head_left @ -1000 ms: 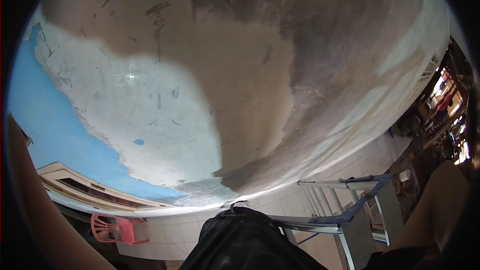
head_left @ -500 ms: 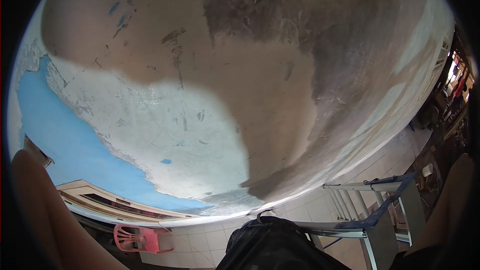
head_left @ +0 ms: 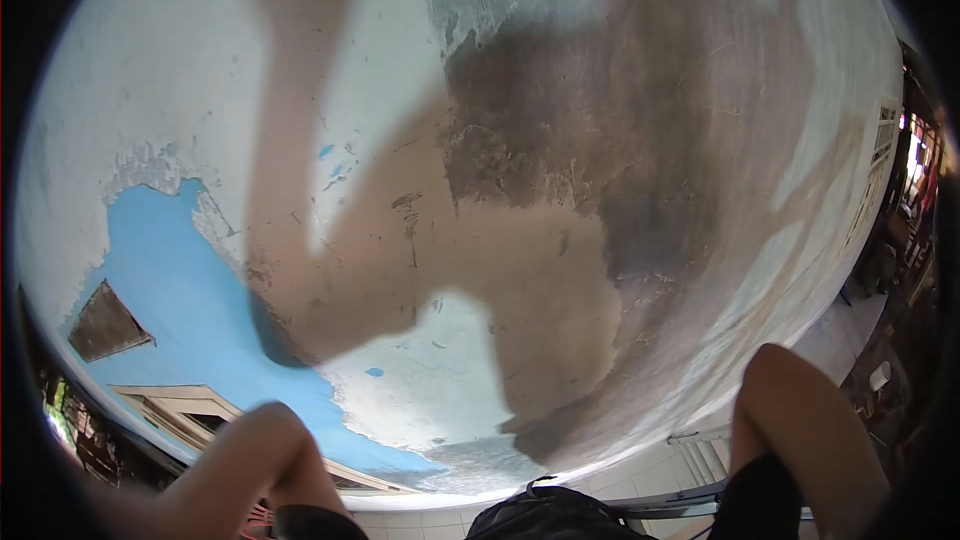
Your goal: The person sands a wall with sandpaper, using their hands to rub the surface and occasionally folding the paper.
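Neither of my hands shows; both lie outside the picture. My bent left arm rises at the lower left, elbow up, with its forearm running out toward the bottom left edge. On the lower right, my bent right arm also has its elbow raised, and its forearm leads down out of view. What the hands hold or touch is hidden. Black clothing with a small cord loop shows at bottom centre. In front stands a wall of pale plaster with dark grey patches, peeling blue paint and shadows of a person with bent arms.
Part of a metal ladder is at the lower right, above the tiled floor. A cream frame is set low in the blue area. A pink chair is partly hidden behind my left arm. Clutter and a white cup-like object lie far right.
Both arms have moved inward from the edges, their elbows now plainly visible. The view has tilted up, showing more wall and less ladder and chair. The shadow's arm shape has changed.
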`<state>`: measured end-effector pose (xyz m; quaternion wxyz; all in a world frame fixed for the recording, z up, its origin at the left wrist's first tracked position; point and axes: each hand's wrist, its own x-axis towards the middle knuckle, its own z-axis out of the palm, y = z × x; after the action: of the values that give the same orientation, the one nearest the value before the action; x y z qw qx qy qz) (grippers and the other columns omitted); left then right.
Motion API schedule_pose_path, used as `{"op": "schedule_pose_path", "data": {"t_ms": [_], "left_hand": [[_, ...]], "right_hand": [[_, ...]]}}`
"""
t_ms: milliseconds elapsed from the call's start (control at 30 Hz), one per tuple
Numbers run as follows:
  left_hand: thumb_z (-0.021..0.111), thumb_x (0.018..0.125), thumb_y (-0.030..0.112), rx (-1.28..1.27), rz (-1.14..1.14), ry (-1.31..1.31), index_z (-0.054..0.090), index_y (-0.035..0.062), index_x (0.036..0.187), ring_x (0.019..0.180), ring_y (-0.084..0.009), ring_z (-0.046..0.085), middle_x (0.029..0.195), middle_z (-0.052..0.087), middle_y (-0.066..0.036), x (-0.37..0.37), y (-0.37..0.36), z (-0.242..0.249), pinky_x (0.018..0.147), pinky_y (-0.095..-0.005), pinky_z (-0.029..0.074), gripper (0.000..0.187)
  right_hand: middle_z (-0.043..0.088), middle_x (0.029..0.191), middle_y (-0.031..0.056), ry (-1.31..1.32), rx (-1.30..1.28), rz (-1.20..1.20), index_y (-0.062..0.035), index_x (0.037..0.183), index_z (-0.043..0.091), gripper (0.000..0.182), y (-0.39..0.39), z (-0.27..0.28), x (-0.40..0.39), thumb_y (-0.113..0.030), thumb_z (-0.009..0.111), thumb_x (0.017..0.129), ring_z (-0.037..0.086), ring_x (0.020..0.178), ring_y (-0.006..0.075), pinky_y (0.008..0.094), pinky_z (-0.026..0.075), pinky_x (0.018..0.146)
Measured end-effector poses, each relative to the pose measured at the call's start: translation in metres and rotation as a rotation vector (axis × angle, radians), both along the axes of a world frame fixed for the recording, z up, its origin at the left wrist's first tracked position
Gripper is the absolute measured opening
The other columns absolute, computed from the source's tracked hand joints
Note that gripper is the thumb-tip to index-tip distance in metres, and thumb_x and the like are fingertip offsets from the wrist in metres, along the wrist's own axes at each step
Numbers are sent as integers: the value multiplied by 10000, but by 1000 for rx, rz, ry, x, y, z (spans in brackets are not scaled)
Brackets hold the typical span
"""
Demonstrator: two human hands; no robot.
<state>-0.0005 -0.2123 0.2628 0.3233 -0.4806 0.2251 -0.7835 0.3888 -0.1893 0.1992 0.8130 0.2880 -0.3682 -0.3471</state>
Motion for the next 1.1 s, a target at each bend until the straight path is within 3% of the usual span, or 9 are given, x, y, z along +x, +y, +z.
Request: {"op": "schedule_pose_path", "data": {"t_ms": [100,167,233,300,333,433,733,933,1100], "left_hand": [[444,977,446,-305,-64,-514,476,38,1331,1228,-248,488,1360,501,-131,-25,90,-35,1035,-441,366,541],[493,951,416,-629,390,-139,529,49,1283,1216,-265,507,1320,536,-121,-25,136,-69,1020,-445,393,496],[543,924,385,-649,976,427,582,60,1236,1204,-282,525,1280,572,-110,-15,160,-81,1005,-448,419,452],[596,901,296,-566,1224,641,627,92,1198,1188,-254,552,1240,609,-72,2,170,-74,986,-444,454,361],[594,897,267,-564,1263,696,627,111,1203,1197,-238,545,1248,605,-54,5,174,-73,998,-448,448,345],[587,890,220,-574,1380,829,625,159,1215,1233,-190,516,1279,586,-5,4,189,-74,1042,-464,414,333],[527,911,256,-723,1570,868,555,164,1306,1351,-139,392,1433,460,13,-1,202,-85,1131,-621,141,406],[519,891,214,-695,1666,801,498,146,1362,1369,-137,360,1431,461,2,9,204,-75,1130,-647,103,476],[506,894,194,-675,1635,797,511,139,1351,1364,-144,369,1422,470,-2,9,208,-78,1143,-624,115,461]], "right_hand": [[625,1002,86,-112,-40,214,-80,1019,583,256,27,2,-33,-276,525,866,571,934,249,419,436,889],[529,1218,135,-221,-170,434,-51,1259,460,555,68,-5,-65,-485,393,920,520,1104,280,423,366,1016],[551,1111,188,-384,-416,623,-39,1155,509,411,104,-37,-80,-360,408,919,547,1024,279,406,415,943],[587,1111,225,-319,-745,535,-28,1066,573,310,136,-53,-120,-274,513,887,590,993,283,393,471,891],[613,1147,237,-223,-888,477,-26,1005,626,242,149,-52,-151,-213,610,854,624,991,280,381,513,861],[497,1342,221,-642,-1128,-27,-17,1256,544,482,179,-83,-171,-43,620,781,522,1221,342,462,410,1022],[381,1490,95,-535,-1323,-569,-47,1396,432,642,219,-117,-210,-211,673,824,293,1412,241,675,16,1086],[339,1513,95,-509,-1388,-582,-51,1394,438,599,219,-85,-208,-154,626,835,264,1424,239,749,11,1026],[385,1484,98,-467,-1371,-653,-48,1384,451,572,218,-96,-206,-160,618,849,296,1409,239,691,62,1074]]}}
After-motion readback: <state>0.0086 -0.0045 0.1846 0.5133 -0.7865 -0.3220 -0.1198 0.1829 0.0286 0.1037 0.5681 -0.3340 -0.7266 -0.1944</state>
